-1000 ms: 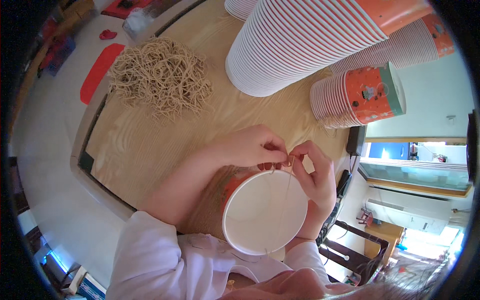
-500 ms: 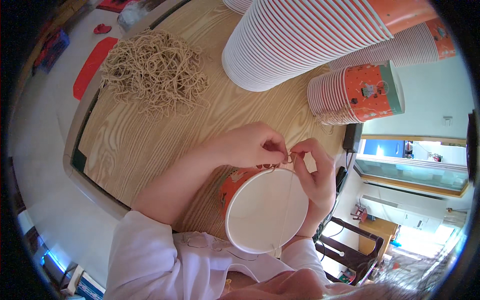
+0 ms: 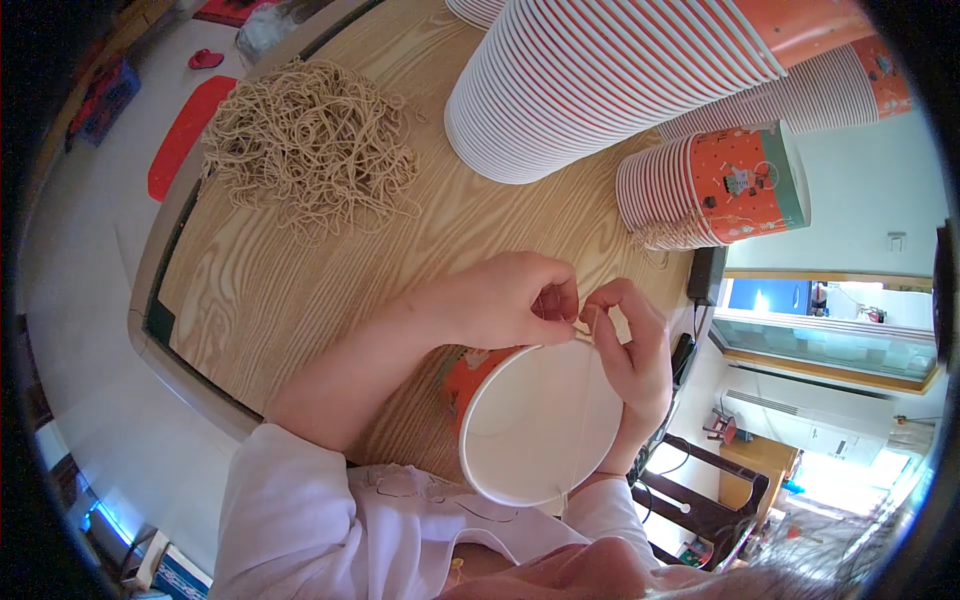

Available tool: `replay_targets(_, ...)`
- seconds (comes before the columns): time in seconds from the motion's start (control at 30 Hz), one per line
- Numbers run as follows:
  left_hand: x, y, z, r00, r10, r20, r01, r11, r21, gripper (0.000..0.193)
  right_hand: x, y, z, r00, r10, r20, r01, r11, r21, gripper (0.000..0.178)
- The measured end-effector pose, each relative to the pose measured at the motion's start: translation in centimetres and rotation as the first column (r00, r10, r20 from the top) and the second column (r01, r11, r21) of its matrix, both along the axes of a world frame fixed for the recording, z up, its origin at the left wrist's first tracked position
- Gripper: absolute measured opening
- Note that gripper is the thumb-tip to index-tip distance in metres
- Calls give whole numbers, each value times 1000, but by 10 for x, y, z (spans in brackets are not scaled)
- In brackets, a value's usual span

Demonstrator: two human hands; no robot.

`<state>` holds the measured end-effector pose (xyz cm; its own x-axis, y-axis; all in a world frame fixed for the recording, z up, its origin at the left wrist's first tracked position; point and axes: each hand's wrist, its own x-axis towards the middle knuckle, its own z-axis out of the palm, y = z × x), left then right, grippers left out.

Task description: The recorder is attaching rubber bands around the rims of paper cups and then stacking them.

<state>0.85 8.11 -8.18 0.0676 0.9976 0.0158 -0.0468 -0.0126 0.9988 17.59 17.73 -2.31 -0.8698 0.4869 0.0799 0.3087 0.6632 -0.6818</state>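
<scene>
Both hands are being used near the tabletop's (image 3: 300, 290) right edge: left hand (image 3: 500, 300) and right hand (image 3: 630, 350) pinched shut on thin, limp string (image 3: 590, 370) at the light, crushable paper cup's (image 3: 540, 420) rim.

A person's left hand (image 3: 500, 300) and right hand (image 3: 630, 355) meet fingertip to fingertip, each pinched closed. The left forearm, bare below a white sleeve, reaches in from the near left; the right wrist bends up from the near edge.
</scene>
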Motion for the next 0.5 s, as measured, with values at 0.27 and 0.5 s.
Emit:
replay_targets(0.27,-5,4,-4,997,-63,48,65,996,-52,15,2,1,4,994,-12,105,16,999,-43,5)
replay_targets(0.5,-16,3,-17,959,-130,251,175,971,-165,18,-1,-1,1,996,-21,87,26,998,-58,8)
